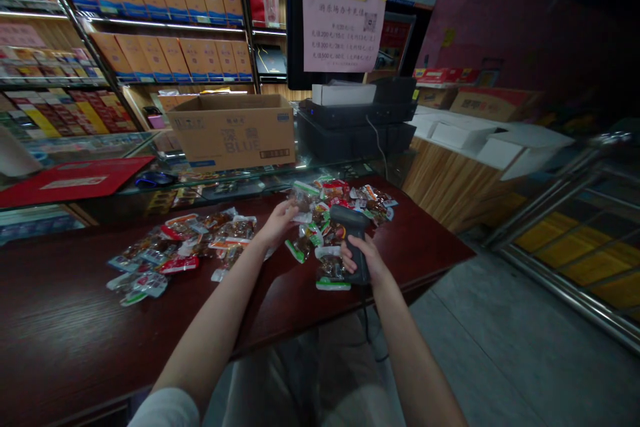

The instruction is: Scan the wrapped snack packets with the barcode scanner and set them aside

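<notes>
In my right hand (pixel 364 257) is a black barcode scanner (pixel 349 217), fingers wrapped round its handle, its cord hanging past the table edge. The scanner's head points over the right-hand pile of snack packets (pixel 333 197). My left hand (pixel 281 221) pinches the edge of a clear snack packet (pixel 302 196) with a green top strip, at the left side of that pile. Farther left lies a second group of sealed snack packets (pixel 183 240), brown inside, with red, orange and green trim. One green-edged packet (pixel 330 267) lies just left of the scanner handle.
Dark red table (pixel 65 300) under the packets. Behind it, a glass counter bears an open cardboard box (pixel 235 137), a mouse (pixel 155 178), a red folder (pixel 75 180) and a black register with a printed sign (pixel 343 30). Metal railing (pixel 565 253) stands at right.
</notes>
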